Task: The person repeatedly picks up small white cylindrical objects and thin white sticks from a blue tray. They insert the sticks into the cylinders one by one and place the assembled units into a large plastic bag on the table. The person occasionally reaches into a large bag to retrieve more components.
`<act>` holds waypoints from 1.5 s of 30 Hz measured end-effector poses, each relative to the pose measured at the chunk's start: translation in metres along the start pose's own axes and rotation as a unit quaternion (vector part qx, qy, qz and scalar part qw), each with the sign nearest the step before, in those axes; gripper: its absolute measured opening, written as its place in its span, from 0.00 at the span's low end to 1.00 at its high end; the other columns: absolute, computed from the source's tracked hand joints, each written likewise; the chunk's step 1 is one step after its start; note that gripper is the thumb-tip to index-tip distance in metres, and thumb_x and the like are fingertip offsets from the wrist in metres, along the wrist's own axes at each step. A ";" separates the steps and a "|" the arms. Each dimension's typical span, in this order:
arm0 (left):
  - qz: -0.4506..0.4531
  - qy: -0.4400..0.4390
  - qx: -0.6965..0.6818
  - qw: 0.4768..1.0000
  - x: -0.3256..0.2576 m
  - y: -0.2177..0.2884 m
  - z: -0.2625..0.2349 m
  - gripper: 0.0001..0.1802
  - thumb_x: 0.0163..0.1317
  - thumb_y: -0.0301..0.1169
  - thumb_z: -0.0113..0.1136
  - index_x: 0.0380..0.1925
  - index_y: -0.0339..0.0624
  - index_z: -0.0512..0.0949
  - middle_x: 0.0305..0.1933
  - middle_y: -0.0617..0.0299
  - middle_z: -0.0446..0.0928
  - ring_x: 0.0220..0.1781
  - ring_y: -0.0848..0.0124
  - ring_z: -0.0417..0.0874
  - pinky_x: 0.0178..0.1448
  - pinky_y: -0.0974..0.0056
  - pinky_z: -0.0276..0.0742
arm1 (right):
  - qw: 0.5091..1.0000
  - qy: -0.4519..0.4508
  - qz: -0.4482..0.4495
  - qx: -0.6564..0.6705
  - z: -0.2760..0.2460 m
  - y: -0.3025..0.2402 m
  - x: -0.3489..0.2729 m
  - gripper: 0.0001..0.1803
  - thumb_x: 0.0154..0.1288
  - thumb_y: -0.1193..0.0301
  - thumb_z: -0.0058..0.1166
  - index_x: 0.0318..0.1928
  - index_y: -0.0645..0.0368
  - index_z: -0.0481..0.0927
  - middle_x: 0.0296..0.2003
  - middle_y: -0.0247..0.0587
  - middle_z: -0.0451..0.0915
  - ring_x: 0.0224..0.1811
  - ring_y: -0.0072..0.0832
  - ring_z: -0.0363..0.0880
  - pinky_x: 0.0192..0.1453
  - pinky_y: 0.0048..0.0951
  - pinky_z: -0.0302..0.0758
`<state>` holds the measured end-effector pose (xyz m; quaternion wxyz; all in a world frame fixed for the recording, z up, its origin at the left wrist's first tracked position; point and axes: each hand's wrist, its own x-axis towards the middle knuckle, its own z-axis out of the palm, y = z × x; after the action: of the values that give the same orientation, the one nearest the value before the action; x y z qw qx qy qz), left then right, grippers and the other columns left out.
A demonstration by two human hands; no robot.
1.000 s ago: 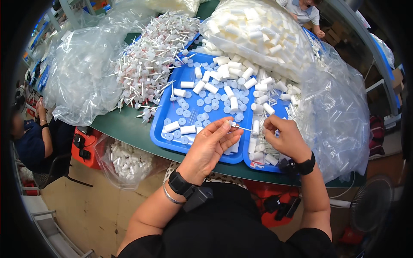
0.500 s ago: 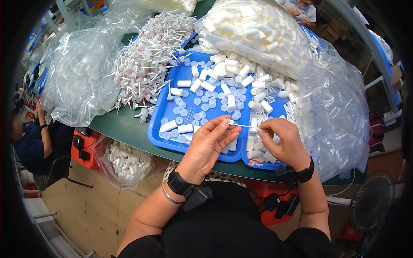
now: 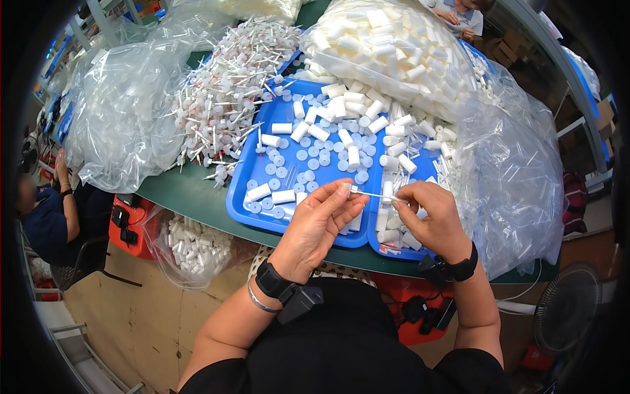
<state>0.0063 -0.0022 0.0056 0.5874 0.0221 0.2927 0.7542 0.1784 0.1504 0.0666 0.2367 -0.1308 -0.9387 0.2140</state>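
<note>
A thin white dip tube [image 3: 373,193] is pinched at either end between the left hand [image 3: 319,223] and right hand [image 3: 428,218], held level just above the near edge of a blue tray [image 3: 241,203] scattered with white caps and small cylinders [image 3: 283,196].

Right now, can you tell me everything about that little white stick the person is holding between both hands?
The stick is thin, straight and white, and looks like plastic. It lies nearly level, just above the near edge of the blue tray. The left hand pinches one end, where a small wider white piece seems to sit. The right hand pinches the other end with its fingertips. Only the middle shows between the two hands, and finer details are too small to tell.
</note>
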 end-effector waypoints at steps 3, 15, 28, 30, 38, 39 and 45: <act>0.000 -0.002 0.010 1.000 0.001 -0.002 0.000 0.18 0.75 0.31 0.62 0.59 0.32 0.77 0.52 0.51 0.83 0.60 0.59 0.86 0.66 0.63 0.84 | 1.000 0.005 -0.025 -0.001 0.001 0.000 0.002 0.07 0.61 0.77 0.68 0.37 0.59 0.82 0.28 0.37 0.83 0.26 0.32 0.80 0.34 0.33 0.74; 0.017 -0.052 0.157 0.986 -0.002 0.000 0.001 0.22 0.75 0.34 0.62 0.65 0.37 0.76 0.57 0.59 0.83 0.60 0.67 0.84 0.61 0.61 0.80 | 0.881 -0.149 0.259 0.368 0.008 -0.006 0.011 0.14 0.83 0.65 0.50 0.48 0.64 0.82 0.29 0.37 0.85 0.29 0.25 0.84 0.34 0.29 0.79; 0.122 -0.029 0.461 0.879 0.030 0.081 -0.004 0.21 0.73 0.36 0.65 0.60 0.36 0.80 0.55 0.56 0.85 0.55 0.67 0.86 0.60 0.64 0.79 | 0.968 -0.148 0.015 -0.203 -0.018 0.060 -0.019 0.03 0.61 0.72 0.62 0.33 0.57 0.86 0.32 0.40 0.82 0.41 0.42 0.79 0.48 0.43 0.72; 0.125 -0.057 0.616 0.776 0.035 0.048 -0.011 0.16 0.70 0.33 0.67 0.54 0.37 0.84 0.52 0.57 0.87 0.53 0.69 0.86 0.56 0.63 0.81 | 0.953 -0.168 0.009 -0.252 -0.013 0.059 -0.020 0.03 0.60 0.72 0.62 0.30 0.55 0.86 0.30 0.39 0.80 0.41 0.40 0.77 0.48 0.40 0.70; 0.210 -0.133 0.816 0.521 0.048 0.003 -0.011 0.11 0.63 0.28 0.66 0.44 0.36 0.85 0.43 0.49 0.83 0.47 0.49 0.83 0.54 0.50 0.79 | 0.943 -0.179 0.006 -0.280 -0.001 0.073 -0.018 0.02 0.53 0.76 0.59 0.26 0.58 0.83 0.28 0.42 0.80 0.39 0.41 0.79 0.48 0.42 0.72; 0.191 -0.134 0.822 0.519 0.051 0.005 -0.010 0.11 0.63 0.28 0.66 0.43 0.36 0.86 0.43 0.48 0.83 0.47 0.49 0.83 0.53 0.50 0.79 | 0.947 -0.177 0.013 -0.267 -0.003 0.072 -0.017 0.01 0.54 0.75 0.60 0.27 0.58 0.83 0.28 0.42 0.81 0.38 0.42 0.79 0.48 0.42 0.72; 0.182 -0.122 0.781 0.585 0.052 0.018 -0.008 0.11 0.60 0.24 0.66 0.43 0.35 0.85 0.43 0.47 0.83 0.45 0.50 0.84 0.53 0.52 0.80 | 0.980 -0.090 0.175 -0.038 -0.022 0.046 -0.010 0.05 0.65 0.71 0.61 0.39 0.58 0.81 0.32 0.41 0.84 0.34 0.38 0.83 0.42 0.37 0.76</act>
<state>-0.0280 0.0389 -0.0087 0.2249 0.6167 0.6849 0.3163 0.2047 0.1945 0.0585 0.1046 -0.2821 -0.9261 0.2277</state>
